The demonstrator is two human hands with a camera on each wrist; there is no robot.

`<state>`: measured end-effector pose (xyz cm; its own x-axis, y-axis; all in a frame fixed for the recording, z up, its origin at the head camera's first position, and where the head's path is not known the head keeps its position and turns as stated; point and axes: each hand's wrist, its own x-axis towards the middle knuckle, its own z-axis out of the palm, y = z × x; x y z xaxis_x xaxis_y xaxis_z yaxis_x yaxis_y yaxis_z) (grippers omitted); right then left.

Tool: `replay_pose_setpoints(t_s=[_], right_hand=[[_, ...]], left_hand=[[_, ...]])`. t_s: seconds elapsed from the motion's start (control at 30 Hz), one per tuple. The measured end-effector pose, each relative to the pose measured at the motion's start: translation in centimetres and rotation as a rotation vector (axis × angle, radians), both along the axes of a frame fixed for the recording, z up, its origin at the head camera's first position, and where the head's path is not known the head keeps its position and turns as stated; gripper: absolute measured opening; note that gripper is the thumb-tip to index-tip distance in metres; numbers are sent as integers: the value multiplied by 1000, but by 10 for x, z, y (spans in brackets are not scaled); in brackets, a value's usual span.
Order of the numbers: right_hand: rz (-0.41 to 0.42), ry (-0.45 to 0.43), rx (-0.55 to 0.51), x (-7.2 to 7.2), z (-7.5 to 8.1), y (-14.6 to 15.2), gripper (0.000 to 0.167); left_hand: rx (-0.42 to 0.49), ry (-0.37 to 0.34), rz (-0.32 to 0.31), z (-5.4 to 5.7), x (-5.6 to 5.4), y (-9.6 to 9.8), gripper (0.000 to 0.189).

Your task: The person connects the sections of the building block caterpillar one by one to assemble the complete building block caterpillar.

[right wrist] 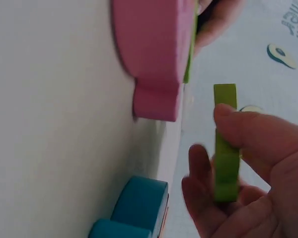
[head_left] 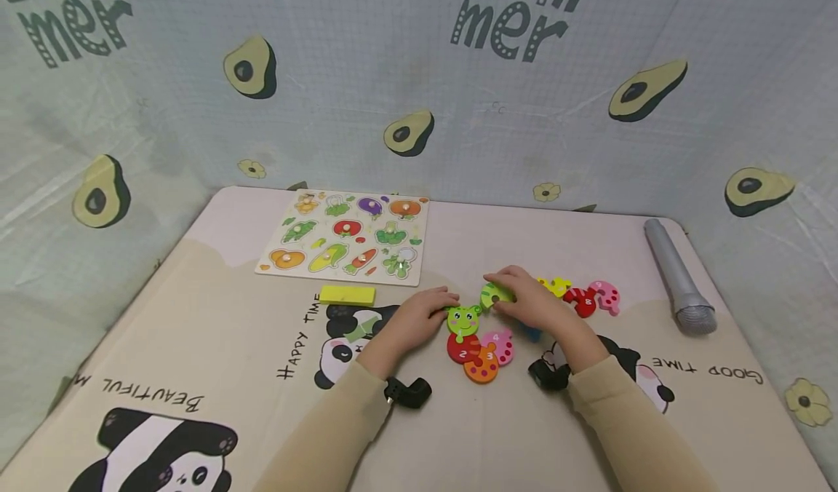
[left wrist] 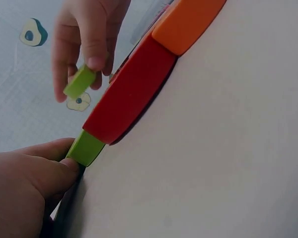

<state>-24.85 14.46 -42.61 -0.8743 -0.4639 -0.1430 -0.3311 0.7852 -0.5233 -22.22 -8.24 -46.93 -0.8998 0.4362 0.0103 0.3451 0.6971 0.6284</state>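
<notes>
Several wooden caterpillar puzzle pieces lie linked before me. They are a green smiling head piece (head_left: 463, 322), a red piece (head_left: 461, 349) numbered 2, an orange piece (head_left: 482, 365) numbered 3 and a pink piece (head_left: 500, 345) numbered 4. At the head piece's left edge my left hand (head_left: 417, 322) holds it between thumb and finger. My right hand (head_left: 529, 299) pinches a loose green striped piece (right wrist: 226, 148), raised off the table just behind the linked row. A blue piece (right wrist: 141, 203) lies below the right hand, mostly hidden in the head view.
Beyond the right hand lie yellow (head_left: 558, 286), red (head_left: 583, 301) and pink (head_left: 605, 297) pieces. A vegetable puzzle board (head_left: 314, 268) sits at the back left, with a yellow block (head_left: 348, 295) in front. A grey microphone (head_left: 677, 281) lies at the right edge.
</notes>
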Motion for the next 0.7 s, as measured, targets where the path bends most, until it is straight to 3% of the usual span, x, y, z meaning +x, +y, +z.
replay_pose_setpoints(t_s=[0.33,0.5,0.7], right_hand=[[-117,-110,-136,22,-4,13,43],[-109,-134,-180,35,-8,21,50],[-95,-278,-321,46,-9,35,56]], left_hand=[[2,1,10,-2,-1,1,29],[-1,-6,10,-3,-1,0,29],[10,-6,8,-2,0,0,29]])
